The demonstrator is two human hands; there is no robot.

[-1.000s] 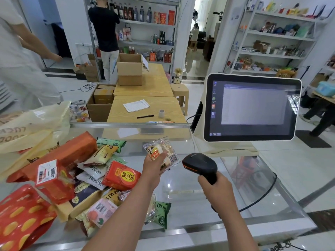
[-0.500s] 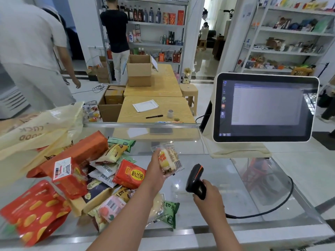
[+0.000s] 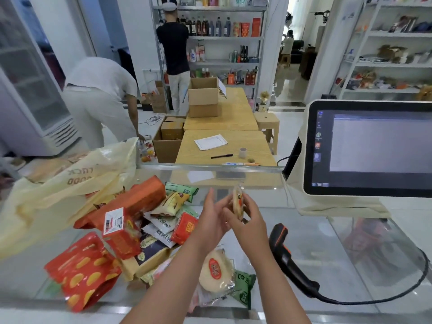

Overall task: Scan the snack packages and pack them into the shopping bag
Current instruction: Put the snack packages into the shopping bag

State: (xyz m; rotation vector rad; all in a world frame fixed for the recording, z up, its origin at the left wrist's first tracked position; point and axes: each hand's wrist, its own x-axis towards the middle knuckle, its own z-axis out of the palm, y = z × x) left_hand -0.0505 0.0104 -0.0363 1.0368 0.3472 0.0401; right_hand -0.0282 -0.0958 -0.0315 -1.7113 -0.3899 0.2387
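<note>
A small clear snack packet (image 3: 238, 201) stands edge-on above the glass counter (image 3: 311, 232), pinched in my right hand (image 3: 249, 220). My left hand (image 3: 211, 216) is beside it with its fingers spread, touching the packet's left side. The black-and-orange barcode scanner (image 3: 288, 260) lies on the counter to the right of my right arm, with nothing holding it. A heap of snack packages (image 3: 161, 220) covers the left half of the counter. The pale yellow shopping bag (image 3: 67, 190) slumps at the far left, partly over the heap.
A white till monitor (image 3: 374, 146) stands at the right, and the scanner's cable (image 3: 397, 291) loops on the glass below it. A round pastry pack (image 3: 216, 271) and a red pouch (image 3: 84, 270) lie near the front edge. Two people work beyond the counter.
My right hand has put the scanner down on the counter and moved left to take the snack packet. My left hand has loosened its hold on the packet. The view has shifted left.
</note>
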